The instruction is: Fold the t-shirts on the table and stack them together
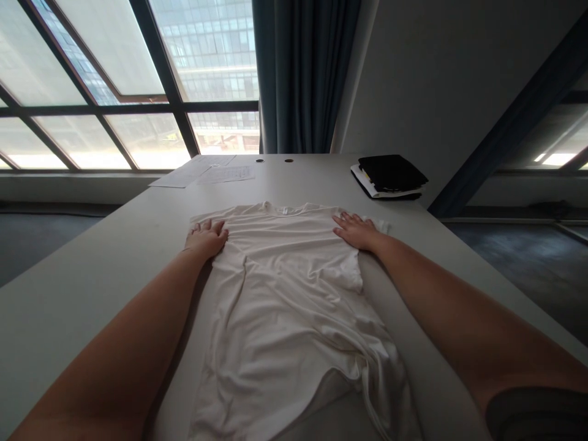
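- White shirt (285, 294): lower end cut off, like the desk's (114, 263) near edge.
- Papers (227, 175) by the far left corner: print too small to read.
- Neck label (285, 211): unreadable.

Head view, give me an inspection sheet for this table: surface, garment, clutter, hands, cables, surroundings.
Surface: pale table, two round holes near the far edge.
Garment: white shirt, spread out, collar away, wrinkled, bunched at near right.
Clutter: papers far left; black-covered stack far right.
Hands: left hand and right hand rest on opposite sleeve areas.
Cables: nothing seen.
Surroundings: windows, dark blue curtain.
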### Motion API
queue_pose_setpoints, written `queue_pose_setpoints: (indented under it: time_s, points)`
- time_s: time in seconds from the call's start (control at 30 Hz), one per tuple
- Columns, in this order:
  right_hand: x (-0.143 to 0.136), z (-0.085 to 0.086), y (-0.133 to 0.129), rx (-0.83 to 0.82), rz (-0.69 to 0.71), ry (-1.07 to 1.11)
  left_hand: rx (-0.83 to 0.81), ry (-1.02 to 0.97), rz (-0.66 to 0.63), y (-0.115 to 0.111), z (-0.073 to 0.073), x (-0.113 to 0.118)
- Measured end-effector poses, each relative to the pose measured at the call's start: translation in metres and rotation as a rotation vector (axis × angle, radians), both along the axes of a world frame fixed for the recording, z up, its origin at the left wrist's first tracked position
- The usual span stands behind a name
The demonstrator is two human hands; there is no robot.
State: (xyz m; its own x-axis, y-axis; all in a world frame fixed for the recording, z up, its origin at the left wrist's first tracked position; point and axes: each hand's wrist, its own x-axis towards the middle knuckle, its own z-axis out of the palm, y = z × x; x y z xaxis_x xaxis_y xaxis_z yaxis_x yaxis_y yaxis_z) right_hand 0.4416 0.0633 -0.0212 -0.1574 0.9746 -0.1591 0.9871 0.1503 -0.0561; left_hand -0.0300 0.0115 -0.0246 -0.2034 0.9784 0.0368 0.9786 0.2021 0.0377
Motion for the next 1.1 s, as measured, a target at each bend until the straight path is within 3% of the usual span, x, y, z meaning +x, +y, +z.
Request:
queue_pose_setpoints:
  time_s: [0.2,0.5,0.77,0.9,1.1]
  points:
    - [0.021,-0.008,0.041,0.042,0.063,0.008,-0.037,-0.004,0.035,0.013,-0.001,0.002]
    - [0.026,-0.008,0.084,0.087,0.079,0.016,-0.073,0.004,-0.061,0.047,0.006,-0.016]
    - [0.028,-0.014,0.138,0.09,0.081,0.026,-0.078,0.003,-0.11,0.104,-0.001,-0.032]
    - [0.029,-0.014,0.139,0.146,0.104,0.064,-0.07,-0.013,-0.121,0.112,-0.001,-0.034]
    - [0.03,-0.01,0.124,0.135,-0.094,0.063,-0.017,-0.067,0.112,0.099,-0.001,-0.039]
